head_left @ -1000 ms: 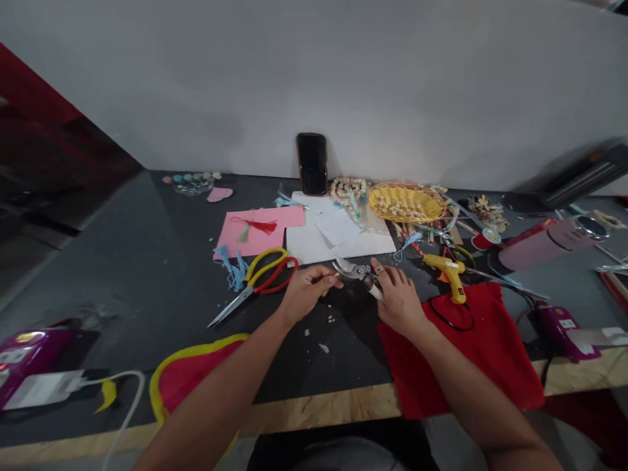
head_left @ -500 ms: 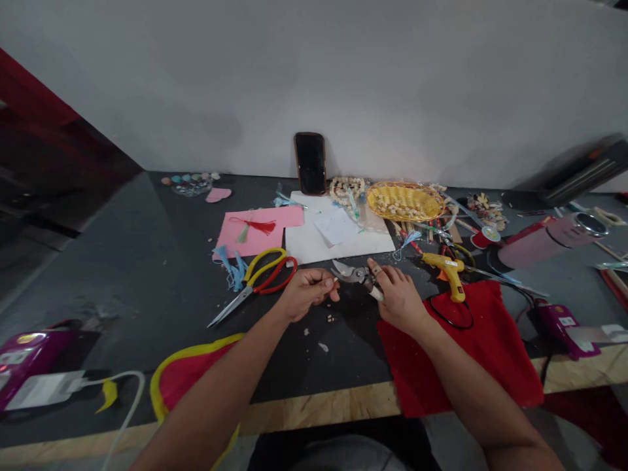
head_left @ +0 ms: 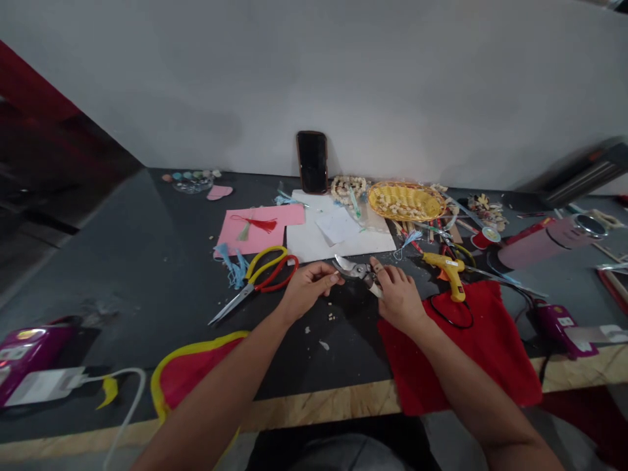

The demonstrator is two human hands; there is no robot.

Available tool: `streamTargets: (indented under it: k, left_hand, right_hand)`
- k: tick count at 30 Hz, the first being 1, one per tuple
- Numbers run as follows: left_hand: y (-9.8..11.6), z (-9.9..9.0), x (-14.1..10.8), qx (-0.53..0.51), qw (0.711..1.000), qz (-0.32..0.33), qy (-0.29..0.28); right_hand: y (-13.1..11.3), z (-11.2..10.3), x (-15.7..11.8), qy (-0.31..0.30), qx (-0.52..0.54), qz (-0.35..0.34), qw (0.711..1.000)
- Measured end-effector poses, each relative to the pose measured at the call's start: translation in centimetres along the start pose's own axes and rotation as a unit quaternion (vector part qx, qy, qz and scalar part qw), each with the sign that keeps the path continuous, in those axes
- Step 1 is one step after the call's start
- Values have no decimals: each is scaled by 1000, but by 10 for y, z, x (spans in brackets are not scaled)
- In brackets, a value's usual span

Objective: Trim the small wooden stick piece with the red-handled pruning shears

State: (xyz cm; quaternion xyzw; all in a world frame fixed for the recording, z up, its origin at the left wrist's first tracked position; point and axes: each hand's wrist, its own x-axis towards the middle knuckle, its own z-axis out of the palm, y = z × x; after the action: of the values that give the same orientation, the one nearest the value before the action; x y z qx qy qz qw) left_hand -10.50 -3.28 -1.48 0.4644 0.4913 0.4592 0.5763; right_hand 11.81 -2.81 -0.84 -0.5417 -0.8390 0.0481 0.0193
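Note:
My right hand is wrapped round the handles of a pair of pruning shears, whose blades point left and stand apart. Just left of the blades, my left hand is closed in a pinch; a tiny pale piece shows at its fingertips, too small to name. Below the hands, small pale bits lie scattered on the dark tabletop. Scissors with one yellow and one red handle lie left of my left hand. A yellow glue gun rests right of my right hand, by a red cloth.
Behind the hands are white paper, pink paper with tassels, a yellow basket of small pieces, and a phone leaning on the wall. To the right, a pink bottle and a red thread spool stand.
My left fingertips have moved slightly up and right, closer to the shears' blades. The right hand keeps its hold on the shears; the view has shifted a little.

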Motion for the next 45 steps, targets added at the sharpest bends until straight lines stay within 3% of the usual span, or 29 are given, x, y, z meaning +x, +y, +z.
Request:
streamTargets:
  k: [3, 12, 23, 32, 41, 45]
  left_hand:
    - [0, 0, -1, -5, 1000, 0, 3]
    - [4, -5, -1, -74, 993, -61, -73]
    - [4, -6, -1, -88, 993, -61, -57]
    - [5, -16, 0, -112, 964, -164, -178]
    - [5, -18, 1, -123, 967, -157, -160]
    - [3, -9, 2, -41, 994, -72, -66]
  right_hand:
    - [1, -2, -1, -9, 5, -14, 1000]
    - [7, -5, -1, -14, 11, -48, 999]
    - [1, -3, 1, -10, -2, -21, 1000]
    - [23, 3, 3, -10, 49, -132, 990]
    - [10, 3, 2, -12, 55, -83, 995]
    - [4, 1, 2, -16, 25, -27, 999]
